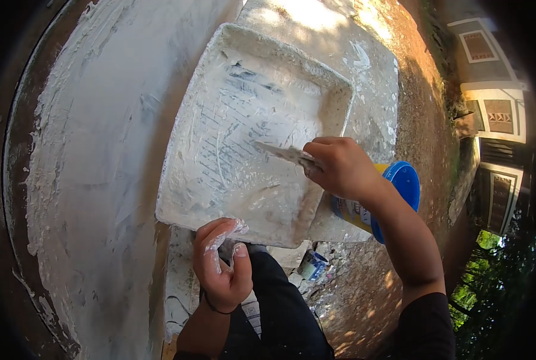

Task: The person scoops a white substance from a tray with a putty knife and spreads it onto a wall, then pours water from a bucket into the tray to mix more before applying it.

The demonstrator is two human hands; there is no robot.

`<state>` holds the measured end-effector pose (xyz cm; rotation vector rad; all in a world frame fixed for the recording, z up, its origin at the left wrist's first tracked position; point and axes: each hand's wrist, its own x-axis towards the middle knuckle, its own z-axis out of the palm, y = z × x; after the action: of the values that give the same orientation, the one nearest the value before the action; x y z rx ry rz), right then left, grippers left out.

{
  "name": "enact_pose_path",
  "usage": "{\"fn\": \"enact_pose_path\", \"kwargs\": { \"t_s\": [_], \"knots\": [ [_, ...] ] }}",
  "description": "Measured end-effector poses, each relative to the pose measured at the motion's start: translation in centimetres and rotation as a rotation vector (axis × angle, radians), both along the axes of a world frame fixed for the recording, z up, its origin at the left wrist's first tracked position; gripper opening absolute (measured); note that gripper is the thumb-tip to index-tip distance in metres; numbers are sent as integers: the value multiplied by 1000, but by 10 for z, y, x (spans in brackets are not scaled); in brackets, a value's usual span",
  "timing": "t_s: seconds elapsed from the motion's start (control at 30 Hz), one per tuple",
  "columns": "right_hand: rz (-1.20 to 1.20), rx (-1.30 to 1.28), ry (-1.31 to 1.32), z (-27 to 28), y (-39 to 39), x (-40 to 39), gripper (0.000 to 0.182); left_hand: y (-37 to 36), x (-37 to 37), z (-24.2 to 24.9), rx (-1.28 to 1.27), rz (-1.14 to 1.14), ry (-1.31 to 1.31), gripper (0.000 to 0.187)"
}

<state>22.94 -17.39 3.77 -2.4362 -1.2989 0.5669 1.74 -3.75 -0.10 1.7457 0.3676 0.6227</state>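
Observation:
A putty knife [280, 152], caked in pale paste, juts from my right hand [343, 165], whose fingers are wrapped round its handle. Its blade lies over the inside of a large, shallow, paste-crusted tray [285, 55]. White paste is smeared thinly across the tray's floor, with dark streaks showing through. At the tray's near left edge, my left hand [223, 270] has curved fingers and a thumb held apart, with white paste on the fingertips and nothing visible between them.
Left of the tray stretches a broad surface [112, 150] coated in white paste. A yellow bucket with a blue rim [419, 189] stands behind my right forearm. A small blue can [312, 265] lies on rubble-strewn ground near my legs [283, 300]. Buildings [499, 114] stand at far right.

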Motion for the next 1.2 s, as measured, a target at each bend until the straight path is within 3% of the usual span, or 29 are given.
{"fn": "enact_pose_path", "kwargs": {
  "t_s": [0.17, 0.27, 0.3, 0.47, 0.67, 0.83, 1.07, 1.2],
  "knots": [
    [-211, -50, -126, -19, 22, 81, 20, -6, -6, -1, -65, 25, 10, 28],
    [-160, -63, -201, -46, 23, 101, 22, -7, -10, -3, -83, 28, 7, 28],
    [-154, -203, -151, -46, 26, 100, 23, -8, -12, -4, -84, 25, 6, 28],
    [-120, -235, -159, -42, 23, 68, 27, -5, -17, -2, -58, 27, 21, 27],
    [-13, -81, -73, -31, 2, -15, 13, -7, -22, 0, -112, 26, 23, 27],
    [154, -49, -230, -47, -4, -95, 9, -9, -28, 0, -110, 12, 40, 27],
    [-17, 40, -165, -10, -9, -76, 12, -4, -38, -5, -97, -7, 51, 27],
    [-148, 17, -284, -28, 1, -49, 12, -7, -38, -8, -80, -27, 50, 26]
  ]
}}
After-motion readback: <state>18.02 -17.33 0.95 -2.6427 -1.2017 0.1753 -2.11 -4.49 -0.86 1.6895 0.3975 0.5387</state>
